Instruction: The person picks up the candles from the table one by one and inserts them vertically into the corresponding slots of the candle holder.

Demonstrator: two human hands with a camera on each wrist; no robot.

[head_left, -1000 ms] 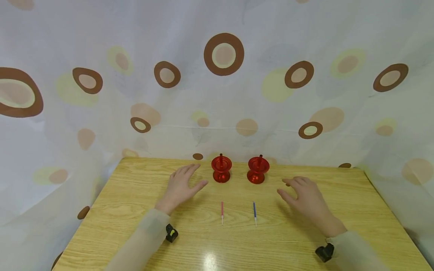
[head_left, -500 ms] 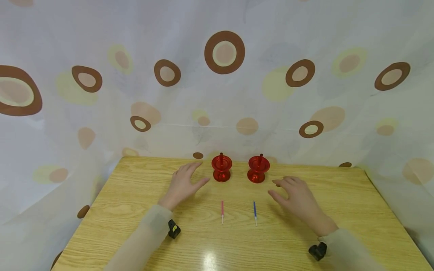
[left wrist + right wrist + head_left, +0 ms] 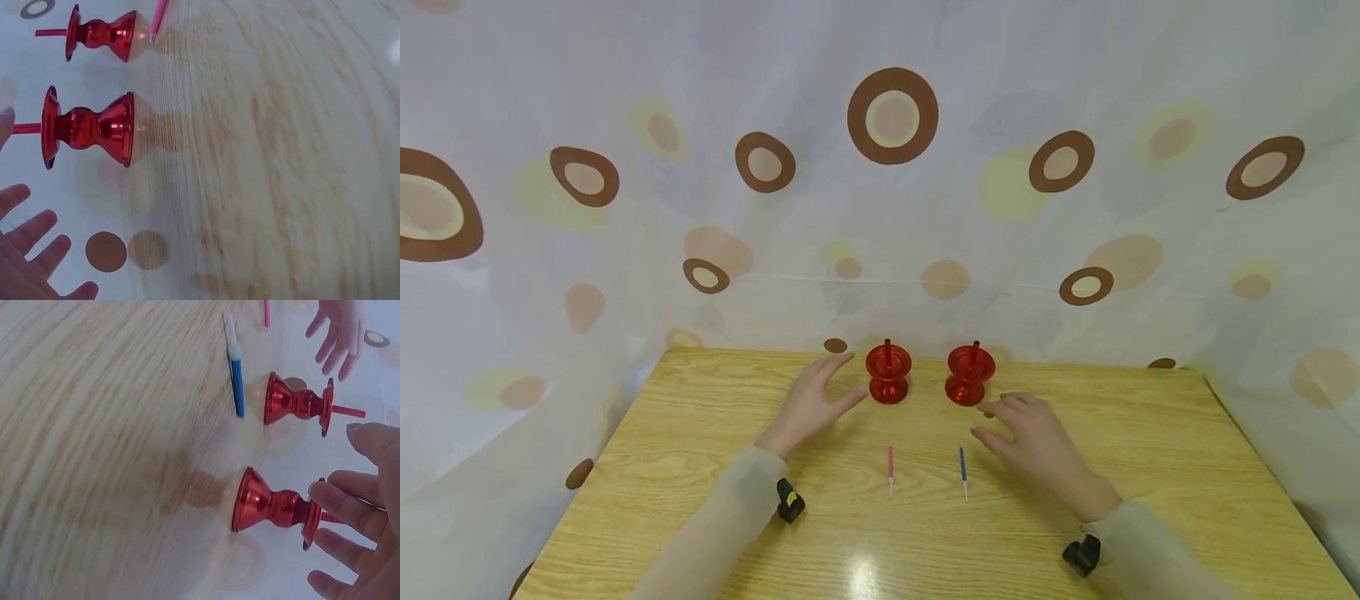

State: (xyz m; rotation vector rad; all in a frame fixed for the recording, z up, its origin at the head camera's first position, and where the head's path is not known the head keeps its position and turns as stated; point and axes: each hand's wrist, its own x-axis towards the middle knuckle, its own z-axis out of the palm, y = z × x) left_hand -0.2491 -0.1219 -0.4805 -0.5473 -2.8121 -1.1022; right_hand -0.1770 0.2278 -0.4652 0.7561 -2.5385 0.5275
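Two shiny red candle holders, each with an upright red stem, stand at the back of the wooden table. My left hand (image 3: 811, 406) hovers just left of the left candle holder (image 3: 889, 390), fingers spread and nothing in them; the left wrist view shows that left hand (image 3: 28, 250) with loose fingers beside it. To the right of the right candle holder (image 3: 965, 393), my right hand (image 3: 1030, 437) reaches in with its fingertips close to the base. Nothing is held there either. A pink candle (image 3: 891, 464) and a blue candle (image 3: 963, 465), each white at its near end, lie in front.
Behind the table (image 3: 670, 500) hangs a pale curtain (image 3: 895, 217) with brown and beige circles, which also runs along both sides. A black wrist camera (image 3: 790, 502) sits on the left sleeve and another camera (image 3: 1082, 555) on the right.
My right hand has moved left, closer to the right candle holder. The left hand has shifted slightly right toward the left holder. Holders and candles stay in place.
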